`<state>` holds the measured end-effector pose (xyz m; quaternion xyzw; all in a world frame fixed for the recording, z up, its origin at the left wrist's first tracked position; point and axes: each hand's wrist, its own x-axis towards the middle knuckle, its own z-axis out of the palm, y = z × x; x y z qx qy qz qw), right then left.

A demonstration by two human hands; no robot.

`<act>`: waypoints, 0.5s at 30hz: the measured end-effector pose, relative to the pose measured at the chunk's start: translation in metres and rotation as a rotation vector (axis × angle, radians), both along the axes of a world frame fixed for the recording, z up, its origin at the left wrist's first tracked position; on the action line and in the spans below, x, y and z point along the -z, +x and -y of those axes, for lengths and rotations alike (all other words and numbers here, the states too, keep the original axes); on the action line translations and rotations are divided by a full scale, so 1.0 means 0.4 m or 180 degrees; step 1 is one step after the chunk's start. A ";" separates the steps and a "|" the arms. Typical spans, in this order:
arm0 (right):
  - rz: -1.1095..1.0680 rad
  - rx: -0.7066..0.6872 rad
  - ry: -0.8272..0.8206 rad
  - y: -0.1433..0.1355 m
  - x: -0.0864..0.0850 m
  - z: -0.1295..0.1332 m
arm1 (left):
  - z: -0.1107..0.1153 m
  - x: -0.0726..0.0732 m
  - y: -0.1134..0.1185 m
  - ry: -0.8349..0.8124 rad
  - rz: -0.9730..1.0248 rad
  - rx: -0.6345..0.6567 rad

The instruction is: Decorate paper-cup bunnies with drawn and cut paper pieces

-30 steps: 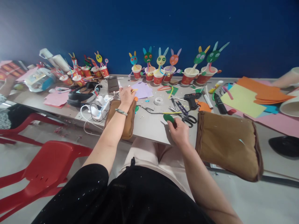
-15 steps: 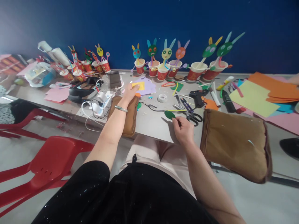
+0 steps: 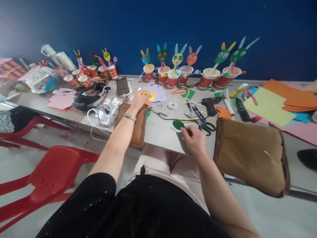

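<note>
My right hand [image 3: 194, 138] is closed in a pinch on the right edge of a flat green oval piece [image 3: 177, 124], held just above the table near its front edge. My left hand [image 3: 139, 99], with a bracelet at the wrist, reaches further back and grips a small yellow paper [image 3: 150, 96] over a stack of purple paper [image 3: 159, 91]. Just right of the green piece lie black-handled scissors [image 3: 207, 127]. A roll of clear tape [image 3: 172, 105] sits between and behind my hands. A smaller green piece [image 3: 148, 113] lies by the brown cushion [image 3: 138, 132] under my left forearm.
Red paper cups [image 3: 172, 79] with rabbit-like faces line the blue wall. A black glue gun [image 3: 210, 105] lies right of centre. Coloured paper sheets [image 3: 269, 105] and another brown cushion [image 3: 250, 152] are at right. Left are a power strip [image 3: 107, 115] with cables and red chairs [image 3: 54, 165].
The yellow paper has shifted slightly right and turned in my left hand. My right hand has moved the green oval a little left and tilted it.
</note>
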<state>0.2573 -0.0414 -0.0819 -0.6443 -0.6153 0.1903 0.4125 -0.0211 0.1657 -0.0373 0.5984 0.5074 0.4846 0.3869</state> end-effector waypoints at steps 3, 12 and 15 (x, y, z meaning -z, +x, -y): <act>0.0032 -0.0011 -0.0003 0.000 0.002 -0.003 | 0.004 -0.001 -0.001 0.0016 -0.0045 0.0026; 0.0379 -0.0017 0.0072 0.004 0.015 -0.011 | -0.007 0.021 -0.002 -0.0178 0.0081 0.0294; 0.0430 -0.0007 0.0050 0.004 0.020 -0.013 | -0.013 0.030 -0.001 -0.0249 0.0192 0.0382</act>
